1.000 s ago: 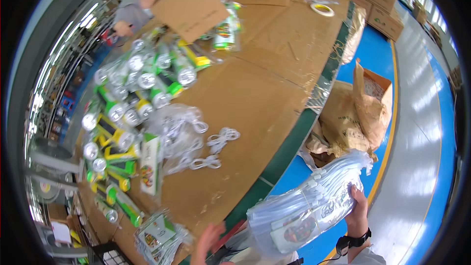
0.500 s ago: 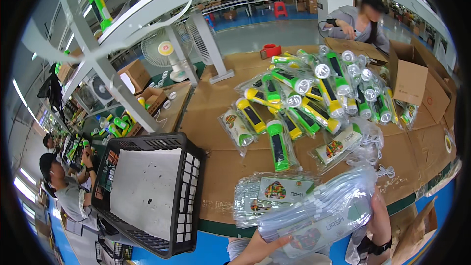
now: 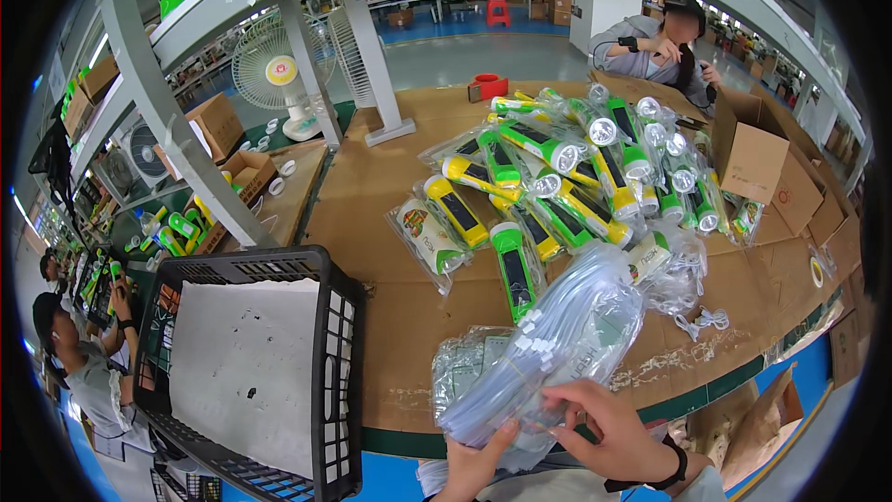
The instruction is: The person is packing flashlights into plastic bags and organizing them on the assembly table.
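A thick bundle of clear plastic bags with white tabs along it slants over the table's front edge. My left hand is closed around its lower end, thumb on top. Beside it, my right hand has its fingers bent in at the bundle's near side; whatever thin thing sits between thumb and forefinger is too small to make out. Under the bundle lies a stack of flat bagged printed cards, partly covered. Just beyond, a green flashlight in a clear bag lies in front of a pile of bagged yellow and green flashlights.
A black plastic crate lined with a pale sheet stands at left. White cords lie at right, near open cardboard boxes. A red tape dispenser and a fan are farther back. Co-workers sit at far right and left.
The bundle has swung from lying rightward to pointing up and away. My right hand has left its far end and come to the near side by my left hand.
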{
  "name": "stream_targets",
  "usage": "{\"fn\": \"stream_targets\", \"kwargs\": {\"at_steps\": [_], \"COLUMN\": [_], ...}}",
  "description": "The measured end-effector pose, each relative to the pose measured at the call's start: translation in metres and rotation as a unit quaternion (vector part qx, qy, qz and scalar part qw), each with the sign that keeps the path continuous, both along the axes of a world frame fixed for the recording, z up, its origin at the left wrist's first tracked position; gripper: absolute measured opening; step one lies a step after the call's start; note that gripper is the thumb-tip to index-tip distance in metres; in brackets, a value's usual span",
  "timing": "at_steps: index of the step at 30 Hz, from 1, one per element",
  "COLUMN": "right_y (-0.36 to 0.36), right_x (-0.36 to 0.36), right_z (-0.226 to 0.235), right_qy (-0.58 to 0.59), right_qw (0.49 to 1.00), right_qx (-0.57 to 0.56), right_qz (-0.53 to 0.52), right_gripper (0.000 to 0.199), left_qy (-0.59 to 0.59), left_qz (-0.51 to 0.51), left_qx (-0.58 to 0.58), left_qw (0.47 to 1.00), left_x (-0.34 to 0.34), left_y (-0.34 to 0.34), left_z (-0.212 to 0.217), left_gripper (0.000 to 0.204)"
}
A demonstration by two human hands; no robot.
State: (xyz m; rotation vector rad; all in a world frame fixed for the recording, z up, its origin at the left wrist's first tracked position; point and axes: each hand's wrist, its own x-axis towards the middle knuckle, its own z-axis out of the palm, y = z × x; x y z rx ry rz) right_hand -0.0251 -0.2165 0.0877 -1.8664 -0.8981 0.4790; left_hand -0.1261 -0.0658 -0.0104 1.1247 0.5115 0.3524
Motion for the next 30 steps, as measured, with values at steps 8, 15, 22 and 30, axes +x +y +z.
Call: {"fn": "stream_targets", "kwargs": {"at_steps": [8,15,22,30], "right_y": [0.033,0.028,-0.047,-0.088], "right_x": [0.020,-0.051,-0.034,-0.021], "right_z": [0.012,-0.015,-0.049,-0.102], "right_qy": [0.092,-0.433,0.276,0.390], "right_qw": [0.988,0.842,0.958,0.868], "right_qx": [-0.015,-0.179,-0.041,0.232], "right_qz": [0.123,0.267,0.060,-0.204], "right_gripper": [0.032,0.017,0.037,0.075], "left_qy": [-0.062,0.151,0.093,0.169], "left_qz": [-0.041,-0.019,-0.040,-0.171], "left_qx": [0.096,0.091,-0.006,0.059], "left_qw": [0.993,0.984,0.995,0.969], "left_x": [0.005,0.009,0.000,-0.003], "left_y": [-0.022,-0.023,-0.003,0.009], "left_z": [-0.031,-0.038,-0.014,-0.034], "left_gripper": [0.038,0.054,0.053,0.042]}}
